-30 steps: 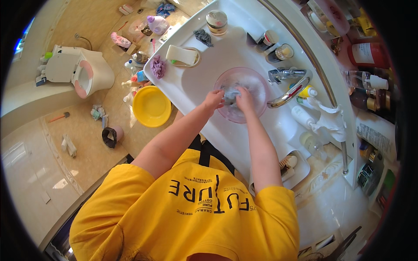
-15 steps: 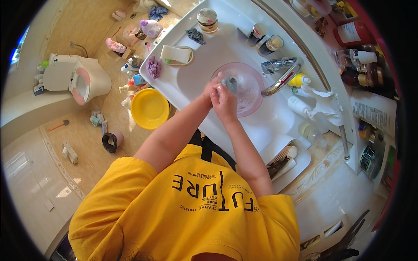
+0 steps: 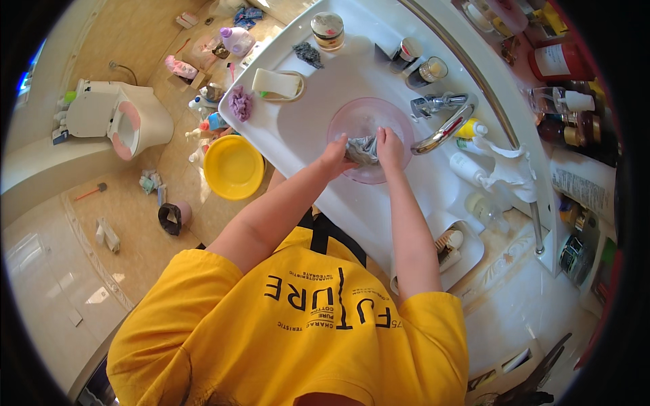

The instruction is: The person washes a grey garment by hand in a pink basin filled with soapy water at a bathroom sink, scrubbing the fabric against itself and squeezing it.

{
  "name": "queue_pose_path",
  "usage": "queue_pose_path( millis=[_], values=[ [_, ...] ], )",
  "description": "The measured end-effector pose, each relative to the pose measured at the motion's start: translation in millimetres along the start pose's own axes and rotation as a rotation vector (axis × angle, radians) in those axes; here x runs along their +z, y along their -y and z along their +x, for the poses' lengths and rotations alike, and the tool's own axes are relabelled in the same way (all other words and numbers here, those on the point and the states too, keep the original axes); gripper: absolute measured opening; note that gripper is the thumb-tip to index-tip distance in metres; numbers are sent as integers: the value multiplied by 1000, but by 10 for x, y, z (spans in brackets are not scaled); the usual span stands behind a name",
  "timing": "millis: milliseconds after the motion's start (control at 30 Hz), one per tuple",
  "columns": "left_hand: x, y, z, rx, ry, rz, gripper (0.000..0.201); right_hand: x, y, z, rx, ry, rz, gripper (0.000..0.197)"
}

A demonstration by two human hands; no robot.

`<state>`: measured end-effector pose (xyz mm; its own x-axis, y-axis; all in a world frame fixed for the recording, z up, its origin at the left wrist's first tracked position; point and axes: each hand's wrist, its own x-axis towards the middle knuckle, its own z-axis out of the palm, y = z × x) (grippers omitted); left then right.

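Observation:
A wet grey cloth (image 3: 362, 149) is stretched between my two hands over a pink see-through basin (image 3: 340, 111) in the white sink. My left hand (image 3: 334, 157) grips its left side, fingers partly hidden beneath it. At the other side, my right hand (image 3: 388, 148) pinches the cloth, its fingers closed. Sudsy water shows inside the basin behind the cloth. The chrome faucet (image 3: 443, 125) reaches in just right of the basin, apart from my right hand.
Along the sink's far rim stand a lidded jar (image 3: 328, 32) and two dark jars, one of them a glass (image 3: 429, 72). A soap dish (image 3: 279, 86), a purple scrunchy puff (image 3: 240, 103) and a dark grey scrubber (image 3: 308, 55) lie at left. A yellow basin (image 3: 233, 168) sits below on the left.
My hands, earlier pressed together at the basin's left side, have moved apart. My right hand has shifted right, and the grey cloth now spans between them.

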<state>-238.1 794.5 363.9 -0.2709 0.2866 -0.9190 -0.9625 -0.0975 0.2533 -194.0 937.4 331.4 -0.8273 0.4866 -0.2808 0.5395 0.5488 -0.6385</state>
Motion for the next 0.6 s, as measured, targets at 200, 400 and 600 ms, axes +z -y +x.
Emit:
queue_pose_path(
  millis=[200, 400, 600],
  values=[
    [-190, 88, 90, 63, 3, 285, 50, 395, -313, -124, -148, 24, -326, 39],
    [-255, -11, 100, 97, -22, 355, 50, 334, -162, -145, -81, 411, -446, 42],
    [-157, -42, 97, 76, -51, 371, 52, 373, -207, 14, -73, 226, -116, 19]
  ],
)
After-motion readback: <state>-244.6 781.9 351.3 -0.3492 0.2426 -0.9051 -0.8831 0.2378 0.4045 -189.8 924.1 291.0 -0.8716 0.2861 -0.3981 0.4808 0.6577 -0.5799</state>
